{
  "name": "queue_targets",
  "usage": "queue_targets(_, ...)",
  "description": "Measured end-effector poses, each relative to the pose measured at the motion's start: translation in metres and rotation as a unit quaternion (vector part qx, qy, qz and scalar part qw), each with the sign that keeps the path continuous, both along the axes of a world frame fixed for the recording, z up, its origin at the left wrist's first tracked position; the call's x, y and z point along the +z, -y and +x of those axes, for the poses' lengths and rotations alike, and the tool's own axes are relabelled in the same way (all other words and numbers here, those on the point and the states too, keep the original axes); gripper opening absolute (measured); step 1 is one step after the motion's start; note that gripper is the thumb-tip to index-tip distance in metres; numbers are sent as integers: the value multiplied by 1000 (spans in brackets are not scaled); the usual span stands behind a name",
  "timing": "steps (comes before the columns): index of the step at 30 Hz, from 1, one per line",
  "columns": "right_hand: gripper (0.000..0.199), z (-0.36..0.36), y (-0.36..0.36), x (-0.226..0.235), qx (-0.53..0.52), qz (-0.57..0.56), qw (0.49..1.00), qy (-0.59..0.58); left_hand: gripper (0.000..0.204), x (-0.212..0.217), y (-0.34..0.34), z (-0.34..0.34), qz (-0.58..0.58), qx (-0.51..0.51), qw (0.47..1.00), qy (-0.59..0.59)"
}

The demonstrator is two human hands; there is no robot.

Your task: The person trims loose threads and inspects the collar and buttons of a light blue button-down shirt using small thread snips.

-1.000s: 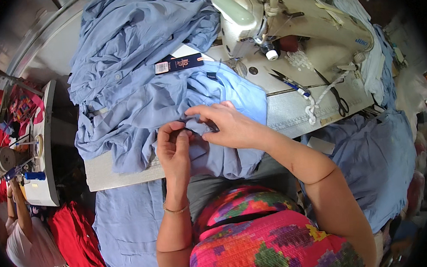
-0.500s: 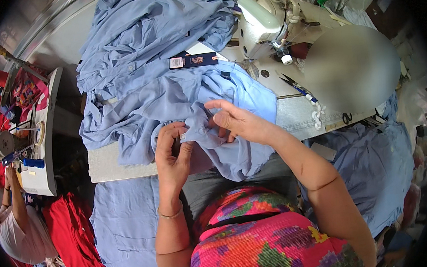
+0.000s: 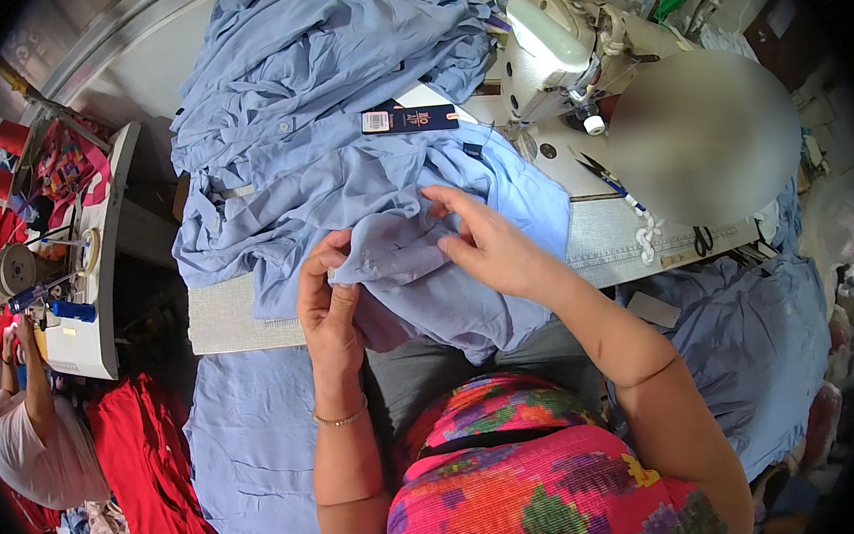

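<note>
A light blue shirt (image 3: pixel 380 309) lies bunched over the table's front edge and hangs toward my lap. My left hand (image 3: pixel 327 300) pinches a corner of its cloth between thumb and fingers. At the same raised flap, my right hand (image 3: pixel 496 246) has its thumb on the cloth and its index finger stretched along the far fold; the other fingers are mostly hidden. The flap spans the gap between both hands. Beyond them, a dark hang tag (image 3: pixel 409 119) with a white label rests on the blue garments.
A white sewing machine (image 3: pixel 551 51) stands at the back right. Blue-handled snips (image 3: pixel 613 184) with a white cord lie before it, beside a blurred round patch. More blue cloth (image 3: pixel 734 343) hangs at right. At far left, a person works by red cloth (image 3: pixel 146 460).
The flap has been turned and spread between my hands, and the button by my left fingers is out of sight. The whole view has shifted slightly.
</note>
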State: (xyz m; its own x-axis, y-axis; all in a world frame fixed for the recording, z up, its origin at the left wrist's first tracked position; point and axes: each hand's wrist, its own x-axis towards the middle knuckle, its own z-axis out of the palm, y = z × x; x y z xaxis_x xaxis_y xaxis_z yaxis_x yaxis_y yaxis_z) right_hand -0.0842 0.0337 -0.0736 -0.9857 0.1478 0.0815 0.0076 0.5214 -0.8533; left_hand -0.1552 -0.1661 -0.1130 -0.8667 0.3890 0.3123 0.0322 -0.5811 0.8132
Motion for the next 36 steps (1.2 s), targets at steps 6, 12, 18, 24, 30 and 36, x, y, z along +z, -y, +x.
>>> queue_targets(6,49,-18,-4,3,191,-18,981,35,18,2,-3,-3,18,-61,998,0)
queue_targets(12,62,-24,16,31,254,-160,900,314,18,1,0,-7,3,-67,997,-28)
queue_targets(18,40,-4,29,10,70,-449,887,80,18,12,-5,-3,-101,-37,992,-66)
queue_targets(24,29,2,11,9,16,-442,897,-18,25,21,-16,4,-222,27,962,-156)
queue_targets(30,26,5,6,11,-5,-435,899,-43,24,36,-35,20,-298,160,894,-294)
queue_targets(36,28,9,7,18,-22,-285,954,-88,22,40,-43,40,-307,68,930,-191)
